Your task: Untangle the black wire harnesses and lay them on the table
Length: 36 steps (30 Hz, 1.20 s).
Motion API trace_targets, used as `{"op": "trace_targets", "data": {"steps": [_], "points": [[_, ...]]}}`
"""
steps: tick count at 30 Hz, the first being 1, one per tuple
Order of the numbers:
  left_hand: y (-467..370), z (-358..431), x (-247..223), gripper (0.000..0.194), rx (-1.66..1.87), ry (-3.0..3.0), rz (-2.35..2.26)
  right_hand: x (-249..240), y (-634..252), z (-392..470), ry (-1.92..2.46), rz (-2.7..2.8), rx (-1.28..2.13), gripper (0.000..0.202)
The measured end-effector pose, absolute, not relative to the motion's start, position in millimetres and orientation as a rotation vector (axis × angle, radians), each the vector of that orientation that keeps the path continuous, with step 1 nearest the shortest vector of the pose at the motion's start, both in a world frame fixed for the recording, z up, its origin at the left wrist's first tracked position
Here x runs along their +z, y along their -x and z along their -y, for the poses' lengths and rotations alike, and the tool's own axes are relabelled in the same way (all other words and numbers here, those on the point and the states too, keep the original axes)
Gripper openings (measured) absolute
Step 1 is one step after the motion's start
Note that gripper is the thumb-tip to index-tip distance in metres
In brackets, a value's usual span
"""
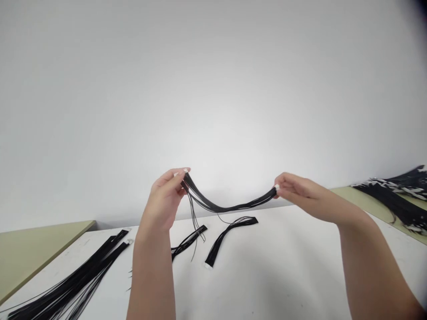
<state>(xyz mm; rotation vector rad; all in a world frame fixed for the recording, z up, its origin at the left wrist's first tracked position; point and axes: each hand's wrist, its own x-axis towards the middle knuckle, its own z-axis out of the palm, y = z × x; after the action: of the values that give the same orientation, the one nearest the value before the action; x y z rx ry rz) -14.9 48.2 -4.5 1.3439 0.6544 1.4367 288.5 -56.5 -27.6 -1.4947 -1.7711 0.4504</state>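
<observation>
The left hand [162, 200] has its fingers [173, 181] closed on one end of a black wire bundle [223, 209], by a white connector [185, 171]; the right hand [305, 194] pinches the opposite end at another white tip [276, 187]. Between the two sets of fingers the bundle hangs in a shallow sag, clear of the desk [270, 275]. Thin loose wires [192, 211] dangle just under the left fingers. Below the gap between the hands, a short twisted bundle [230, 230] lies on the desk, its white-ended tip nearest the wearer; beside it, under the left fingers, another strand group [193, 238] is partly hidden by the forearm. Well left of the left fingers lie longer black bundles [76, 275], near a yellow-green panel [43, 249]. Well right of the right fingers, a heap of black wires [400, 202] with white ends rests on a yellow-green surface [348, 195]. Beyond everything stands a plain pale wall [213, 89].
</observation>
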Motion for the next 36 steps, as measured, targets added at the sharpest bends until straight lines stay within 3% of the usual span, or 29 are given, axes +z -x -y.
{"op": "trace_targets", "data": {"steps": [5, 12, 29, 36], "points": [[14.0, -42.0, -6.3, 0.017, 1.13, -1.651, -0.748, -25.4, -268.1, 46.9, 1.053, 1.286, 0.372, 0.023], [-19.5, -21.9, -11.9, 0.013, 0.772, -1.765, -0.629, -29.7, -222.9, 35.1, 0.958, 1.143, 0.818, 0.031], [-30.2, -13.3, -14.4, 0.027, 0.777, -1.928, -0.649, -37.6, -203.1, 46.3, 1.175, 1.524, 0.344, 0.019], [-32.7, -11.1, -14.0, 0.028, 0.84, -1.911, -0.62, -35.5, -206.7, 47.4, 1.105, 1.548, 0.482, 0.026]]}}
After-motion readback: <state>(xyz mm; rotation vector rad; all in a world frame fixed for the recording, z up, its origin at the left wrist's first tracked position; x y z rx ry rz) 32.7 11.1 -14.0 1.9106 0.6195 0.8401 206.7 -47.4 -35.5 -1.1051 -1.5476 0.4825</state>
